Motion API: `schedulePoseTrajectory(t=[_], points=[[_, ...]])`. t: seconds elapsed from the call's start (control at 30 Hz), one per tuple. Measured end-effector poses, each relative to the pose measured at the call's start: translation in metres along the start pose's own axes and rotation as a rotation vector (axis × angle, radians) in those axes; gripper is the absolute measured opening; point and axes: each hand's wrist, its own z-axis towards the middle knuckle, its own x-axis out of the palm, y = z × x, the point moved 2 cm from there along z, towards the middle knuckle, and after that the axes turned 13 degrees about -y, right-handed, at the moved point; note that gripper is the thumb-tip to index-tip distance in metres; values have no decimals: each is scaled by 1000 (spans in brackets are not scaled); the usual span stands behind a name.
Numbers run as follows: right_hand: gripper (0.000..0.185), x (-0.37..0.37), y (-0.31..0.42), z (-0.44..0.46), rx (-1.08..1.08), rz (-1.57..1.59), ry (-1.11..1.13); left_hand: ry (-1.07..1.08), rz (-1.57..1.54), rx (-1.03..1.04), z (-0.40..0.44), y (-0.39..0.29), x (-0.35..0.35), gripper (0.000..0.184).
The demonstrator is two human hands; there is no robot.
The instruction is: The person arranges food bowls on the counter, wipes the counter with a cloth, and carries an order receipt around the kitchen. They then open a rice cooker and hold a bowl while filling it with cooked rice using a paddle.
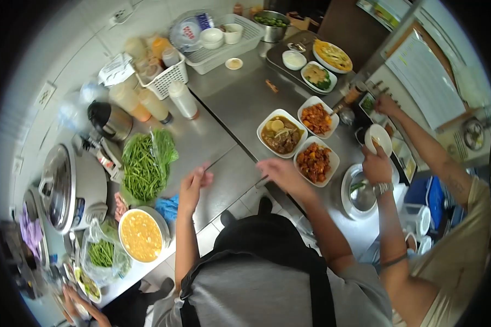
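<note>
1. The left hand (195, 182) is held half-curled above the tabletop (215, 188); whether anything thin is pinched cannot be told.
2. The right hand (286, 174) is blurred, its finger closure unclear, beside the stew bowl (281, 133) and the lower red-orange dish (316, 161), which are grouped presumably for easy reach.
3. The green beans (146, 166) are kept on clear plastic (168, 146), likely for containment, near the blue cloth (168, 207).
4. A white bowl (378, 138) is gripped by a co-worker's hand (377, 165), apparently for steadiness.

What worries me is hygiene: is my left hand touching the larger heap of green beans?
Apart: the head view shows steel counter between the left hand and the green beans.
</note>
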Motion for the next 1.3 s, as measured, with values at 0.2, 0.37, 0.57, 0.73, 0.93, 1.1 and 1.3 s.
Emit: schedulePoseTrajectory(t=[0.2,0.37,0.57,0.73,0.93,1.1,1.3], points=[[28,-118,-46,10,-67,-56,-745,-54,430,618,115,-22,107,27],[34,-146,-51,4,-143,-484,-905,102,784,1037,186,-46,203,35],[35,-172,-75,-1,-75,-563,-949,140,1034,1444,265,-39,297,41],[43,-207,-110,31,110,-399,-888,416,1260,1253,304,-30,329,25],[57,-209,-131,84,341,-127,-671,14,607,497,262,-26,254,26],[56,-197,-105,97,336,-70,-643,347,417,252,149,21,194,27],[55,-192,-116,117,322,233,-639,139,427,212,127,30,194,29]])
